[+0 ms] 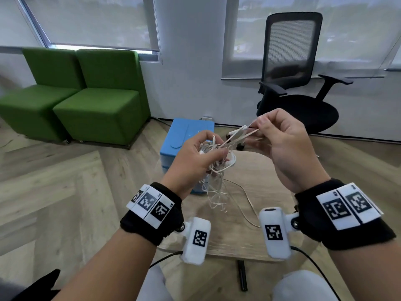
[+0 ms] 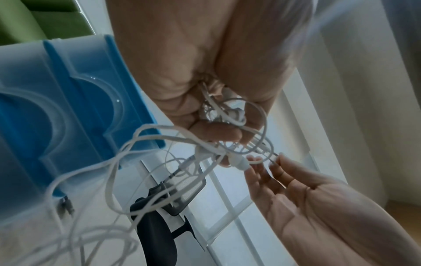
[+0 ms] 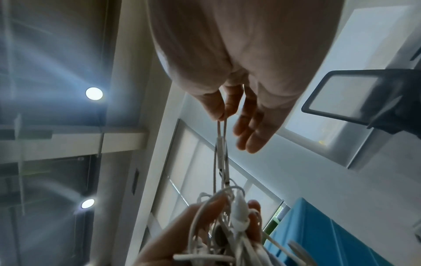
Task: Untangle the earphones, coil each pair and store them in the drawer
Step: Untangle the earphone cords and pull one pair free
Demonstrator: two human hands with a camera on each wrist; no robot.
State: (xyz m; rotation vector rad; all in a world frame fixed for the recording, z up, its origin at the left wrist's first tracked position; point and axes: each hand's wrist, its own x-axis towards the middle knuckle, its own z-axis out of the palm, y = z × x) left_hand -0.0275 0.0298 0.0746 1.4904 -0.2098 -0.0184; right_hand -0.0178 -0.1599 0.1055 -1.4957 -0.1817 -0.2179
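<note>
A tangled bundle of white earphones (image 1: 213, 161) hangs in the air above a small wooden table (image 1: 256, 183). My left hand (image 1: 195, 157) grips the knot of cords (image 2: 218, 115), with loose loops (image 2: 127, 162) dangling below it. My right hand (image 1: 275, 135) pinches a loop of cord (image 3: 222, 122) between thumb and forefinger and holds it taut up and to the right, away from the bundle (image 3: 230, 225). Its other fingers (image 3: 250, 129) are spread. An inline remote (image 3: 219, 153) sits on the stretched strand. The blue drawer unit (image 1: 186, 135) stands just beyond the hands.
A cord end trails on the table (image 1: 247, 198). A black office chair (image 1: 295, 79) stands at the back right and two green seats (image 1: 82, 98) at the back left. Wooden floor surrounds the table.
</note>
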